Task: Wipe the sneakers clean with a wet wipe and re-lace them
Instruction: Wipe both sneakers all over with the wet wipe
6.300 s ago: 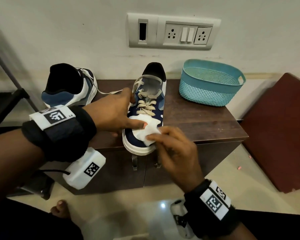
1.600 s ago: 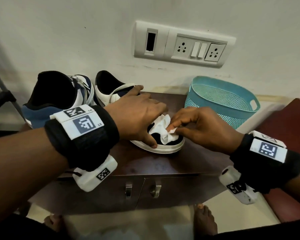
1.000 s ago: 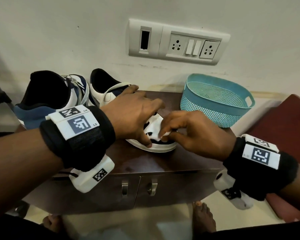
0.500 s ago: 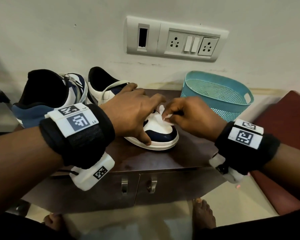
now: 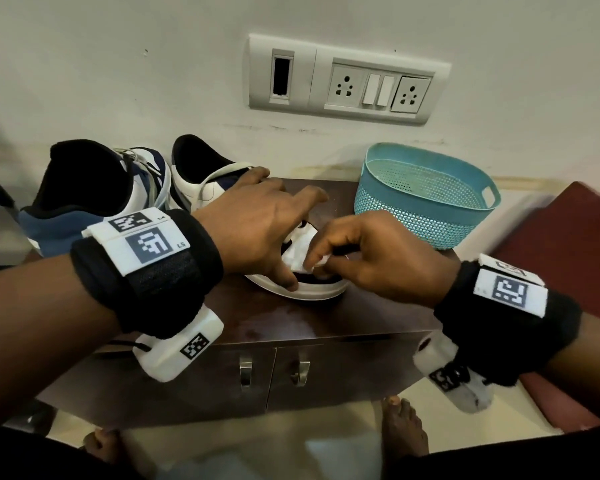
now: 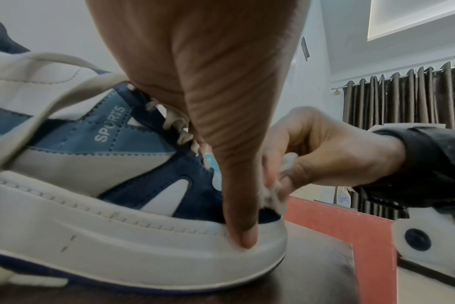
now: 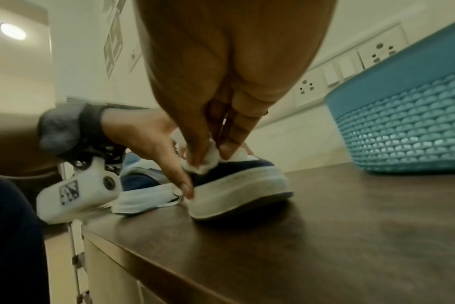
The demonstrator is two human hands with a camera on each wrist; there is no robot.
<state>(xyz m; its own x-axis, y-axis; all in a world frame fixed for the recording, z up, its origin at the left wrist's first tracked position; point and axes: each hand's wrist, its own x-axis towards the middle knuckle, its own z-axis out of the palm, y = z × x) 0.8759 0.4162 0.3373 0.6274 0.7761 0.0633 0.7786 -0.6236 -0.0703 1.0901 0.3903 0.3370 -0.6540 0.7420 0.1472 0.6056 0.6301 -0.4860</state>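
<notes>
A navy, blue and white sneaker [image 5: 317, 292] stands on the dark wooden cabinet top [image 5: 291, 323], toe towards me and to the right. My left hand [image 5: 281, 237] grips it from above, thumb pressed on the white sole [image 6: 143, 236]. My right hand [image 5: 321, 263] pinches a crumpled white wet wipe [image 5: 298, 252] against the navy toe cap; the wrist views show the wipe [image 7: 205, 163] between thumb and fingers on the toe [image 7: 249, 164]. Beige laces [image 6: 179, 127] run up the sneaker under my left palm. The second sneaker [image 5: 84, 192] stands at the back left, heel towards me.
A teal perforated basket [image 5: 426, 199] stands on the cabinet's back right corner, close to my right hand. A socket panel [image 5: 347, 81] is on the wall behind. A dark red surface [image 5: 568, 237] lies to the right. My bare feet [image 5: 402, 431] are below the cabinet doors.
My right hand has brought the wipe down from the lace area to the toe cap. The left hand keeps its hold. Six seconds ago the sneaker pointed straight at me; it is turned now.
</notes>
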